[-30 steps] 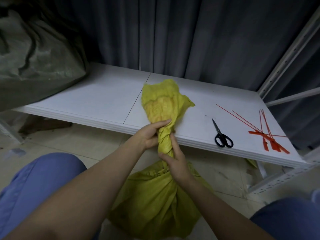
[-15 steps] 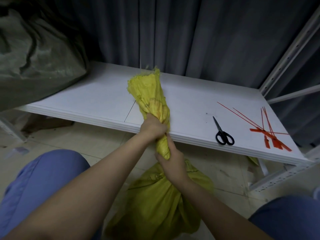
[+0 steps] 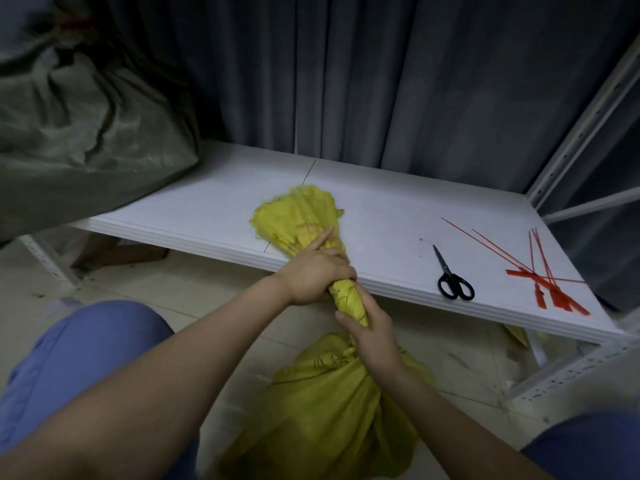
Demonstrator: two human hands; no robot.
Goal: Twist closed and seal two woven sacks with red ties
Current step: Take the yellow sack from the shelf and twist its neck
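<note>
— Where are we?
— Our left hand [image 3: 311, 275] and right hand [image 3: 372, 336] both clamp the twisted neck of the yellow sack [image 3: 322, 403], which sits on the floor near us.
— What's left?
— No tie is on yet; the red ties [image 3: 550, 282] lie on the shelf [image 3: 207, 209], right. Then a second sack.

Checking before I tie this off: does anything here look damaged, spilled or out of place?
Nothing stands out: the yellow sack looks intact, left hand and right hand gripping its neck; red ties and scissors lie on the shelf.
</note>
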